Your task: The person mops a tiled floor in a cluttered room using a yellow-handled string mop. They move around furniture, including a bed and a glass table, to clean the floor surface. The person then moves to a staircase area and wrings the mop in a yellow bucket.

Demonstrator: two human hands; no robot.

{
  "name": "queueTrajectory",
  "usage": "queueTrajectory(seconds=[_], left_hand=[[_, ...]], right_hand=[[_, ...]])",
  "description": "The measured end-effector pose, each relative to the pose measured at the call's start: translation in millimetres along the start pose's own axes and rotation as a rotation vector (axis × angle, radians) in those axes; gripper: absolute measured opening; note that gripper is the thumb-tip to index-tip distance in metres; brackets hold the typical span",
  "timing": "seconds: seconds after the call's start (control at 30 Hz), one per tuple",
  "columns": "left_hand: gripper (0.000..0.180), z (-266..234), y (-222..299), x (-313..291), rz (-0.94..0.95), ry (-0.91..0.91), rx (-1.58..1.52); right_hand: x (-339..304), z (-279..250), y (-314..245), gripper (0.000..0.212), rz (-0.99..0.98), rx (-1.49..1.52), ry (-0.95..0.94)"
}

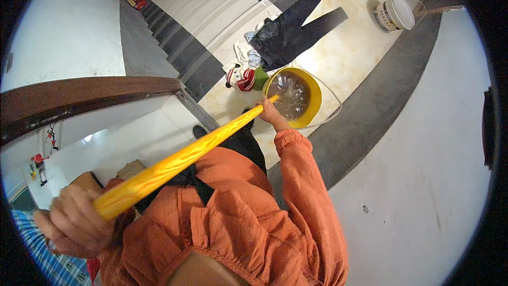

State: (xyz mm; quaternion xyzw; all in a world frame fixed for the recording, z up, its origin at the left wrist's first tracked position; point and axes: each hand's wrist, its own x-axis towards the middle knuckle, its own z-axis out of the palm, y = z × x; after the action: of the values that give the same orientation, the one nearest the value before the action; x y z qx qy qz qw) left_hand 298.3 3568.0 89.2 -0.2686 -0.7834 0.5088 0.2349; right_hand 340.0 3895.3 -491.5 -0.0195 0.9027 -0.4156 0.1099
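A long yellow wood-grain pole [180, 153] slants across in front of my body. My left hand [76, 217] is closed around its upper end, at the lower left. Farther down, my right hand [272, 115] grips it beside the rim of a yellow bucket [316, 100]. Murky brownish water [288, 94] with a ruffled, shiny surface fills much of the bucket. The pole's lower end points into the bucket; whatever is on that end cannot be made out. The bucket's wire handle [338, 107] hangs down on the right side.
Black trousers [291, 34] and pale clothes [244, 53] lie on the floor beyond the bucket, by a red-striped knitted thing [244, 78]. A white bucket [394, 13] stands at the far right. Stairs [211, 10] are at the back; a dark wooden beam [90, 95] runs on the left.
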Motion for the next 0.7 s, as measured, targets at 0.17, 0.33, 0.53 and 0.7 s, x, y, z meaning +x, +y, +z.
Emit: queueTrajectory(seconds=[0.17,0.33,0.53,0.7], left_hand=[[0.032,-13,45,42,-0.025,0.238,0.027],[0.019,-4,42,31,-0.192,-0.279,-0.057],[0.025,44,-2,-14,-0.07,0.207,-0.194],[0.026,151,-96,-106,-0.307,0.478,-0.795]], right_hand=[[6,2,36,0.012,0.032,0.093,0.054],[20,-8,24,0.012,0.097,0.133,-0.05],[-2,5,-6,0.022,0.003,-0.142,0.091],[6,-19,-98,0.016,-0.089,-0.188,-0.123]])
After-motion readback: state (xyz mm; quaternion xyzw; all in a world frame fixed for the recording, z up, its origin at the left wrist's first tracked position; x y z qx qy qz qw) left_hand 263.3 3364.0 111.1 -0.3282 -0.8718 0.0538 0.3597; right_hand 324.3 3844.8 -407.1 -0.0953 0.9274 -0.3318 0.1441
